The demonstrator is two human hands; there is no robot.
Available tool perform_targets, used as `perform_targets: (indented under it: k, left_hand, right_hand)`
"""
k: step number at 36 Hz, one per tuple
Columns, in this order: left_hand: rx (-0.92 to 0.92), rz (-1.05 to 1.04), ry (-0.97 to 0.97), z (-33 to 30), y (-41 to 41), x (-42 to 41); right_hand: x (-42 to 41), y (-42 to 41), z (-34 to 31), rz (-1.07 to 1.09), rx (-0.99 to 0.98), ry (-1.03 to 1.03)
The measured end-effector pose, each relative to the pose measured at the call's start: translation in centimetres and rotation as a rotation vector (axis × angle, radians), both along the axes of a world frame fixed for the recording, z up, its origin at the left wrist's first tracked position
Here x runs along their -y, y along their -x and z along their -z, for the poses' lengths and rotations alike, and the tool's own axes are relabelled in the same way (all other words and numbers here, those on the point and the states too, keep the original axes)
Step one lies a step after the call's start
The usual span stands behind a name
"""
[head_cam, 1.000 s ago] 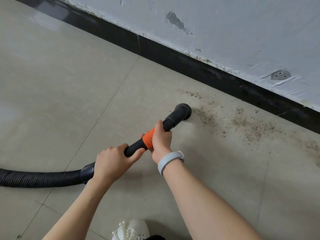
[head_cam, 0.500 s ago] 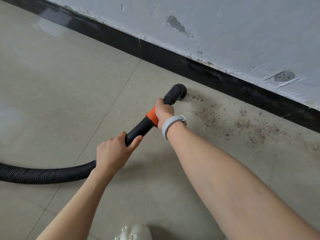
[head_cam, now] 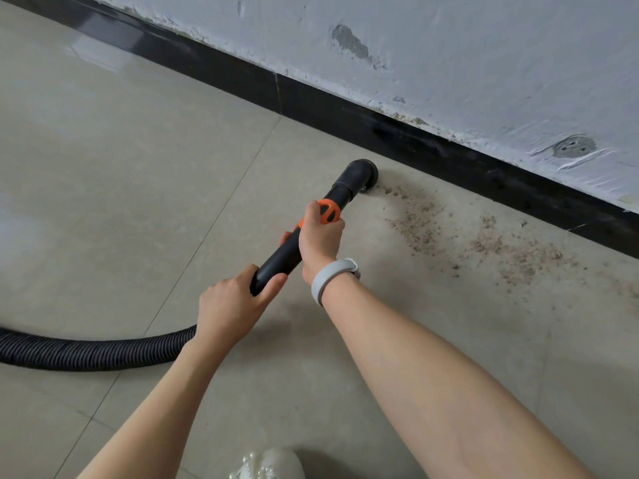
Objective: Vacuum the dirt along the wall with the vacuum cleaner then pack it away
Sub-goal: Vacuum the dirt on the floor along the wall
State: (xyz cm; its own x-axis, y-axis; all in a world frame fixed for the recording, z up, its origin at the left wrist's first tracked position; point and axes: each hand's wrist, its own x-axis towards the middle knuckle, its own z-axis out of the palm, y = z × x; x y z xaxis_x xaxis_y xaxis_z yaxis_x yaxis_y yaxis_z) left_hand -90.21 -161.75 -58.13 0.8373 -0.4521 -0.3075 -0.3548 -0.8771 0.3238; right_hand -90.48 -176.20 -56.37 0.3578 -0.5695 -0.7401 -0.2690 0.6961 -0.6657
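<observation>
Both grips: your left hand [head_cam: 228,307] and right hand [head_cam: 320,236] clench the wand [head_cam: 281,259].
Nozzle [head_cam: 359,174]: pushed forward, now near the skirting.
Dirt [head_cam: 418,226]: at 4 o'clock, mostly unvacuumed.

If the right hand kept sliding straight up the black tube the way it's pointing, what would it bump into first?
The right hand would probably reach the vacuum nozzle first, past the orange collar it grips. Beyond that is the black skirting board, though depth is hard to judge.

An indoor room, bare and unfinished: beige tiled floor [head_cam: 138,188], black skirting board [head_cam: 311,98], patched, flaking grey wall [head_cam: 449,46].
</observation>
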Motion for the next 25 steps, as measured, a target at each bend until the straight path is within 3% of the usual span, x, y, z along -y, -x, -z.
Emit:
perform_targets:
  k: [7, 18, 25]
  left_hand:
    - [-0.048, 0.079, -0.008, -0.2, 0.5, 1.3]
    - [-0.081, 0.278, -0.032, -0.3, 4.7, 6.3]
    - [-0.068, 0.207, 0.008, -0.2, 4.6, 5.4]
  right_hand:
    - [1.3, 0.9, 0.0, 0.014, -0.066, 0.036]
    - [6.2, 7.0, 0.9, 0.266, -0.189, 0.101]
    - [5.6, 6.1, 0.9, 0.248, -0.135, 0.089]
